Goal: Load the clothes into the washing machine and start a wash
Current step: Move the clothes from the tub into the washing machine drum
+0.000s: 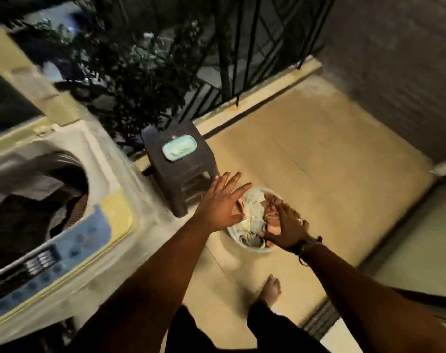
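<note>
A top-loading washing machine (110,174) stands at the left with its lid up and dark clothes (26,220) inside the drum. A white basin (245,244) sits on the floor to its right, filled with pink and pale clothes (255,212). My left hand (222,202) hovers flat above the basin's left edge, fingers spread, holding nothing. My right hand (287,228) reaches down onto the clothes in the basin, fingers on the pink fabric. Whether the fingers have closed on the fabric is hidden by blur.
A dark plastic stool (181,174) with a teal soap dish (179,147) on it stands between the machine and the basin. A black railing (242,72) with a plant (130,72) runs along the far edge. My bare foot (270,289) rests on the tiled floor (331,154).
</note>
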The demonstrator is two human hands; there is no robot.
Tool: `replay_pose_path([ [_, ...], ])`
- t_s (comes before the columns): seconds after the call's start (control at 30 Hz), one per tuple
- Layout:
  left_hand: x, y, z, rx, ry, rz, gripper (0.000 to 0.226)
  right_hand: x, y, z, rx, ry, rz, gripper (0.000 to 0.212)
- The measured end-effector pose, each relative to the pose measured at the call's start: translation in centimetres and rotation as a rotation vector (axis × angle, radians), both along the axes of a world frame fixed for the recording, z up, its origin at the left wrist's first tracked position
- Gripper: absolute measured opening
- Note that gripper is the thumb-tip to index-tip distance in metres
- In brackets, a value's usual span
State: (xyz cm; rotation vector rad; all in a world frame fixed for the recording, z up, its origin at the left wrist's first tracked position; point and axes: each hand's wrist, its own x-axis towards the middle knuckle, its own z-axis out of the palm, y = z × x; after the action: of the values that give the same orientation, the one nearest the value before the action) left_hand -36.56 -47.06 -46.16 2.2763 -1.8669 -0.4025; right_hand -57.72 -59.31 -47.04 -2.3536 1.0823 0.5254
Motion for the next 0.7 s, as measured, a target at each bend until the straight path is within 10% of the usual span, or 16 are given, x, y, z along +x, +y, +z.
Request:
replay_pose_path([
  [0.7, -9.3, -10.3, -43.9, 0.375, 0.051, 0.005, 0.114, -4.0, -13.1, -44.1, -0.029, 0.19, 0.286, 0.124],
])
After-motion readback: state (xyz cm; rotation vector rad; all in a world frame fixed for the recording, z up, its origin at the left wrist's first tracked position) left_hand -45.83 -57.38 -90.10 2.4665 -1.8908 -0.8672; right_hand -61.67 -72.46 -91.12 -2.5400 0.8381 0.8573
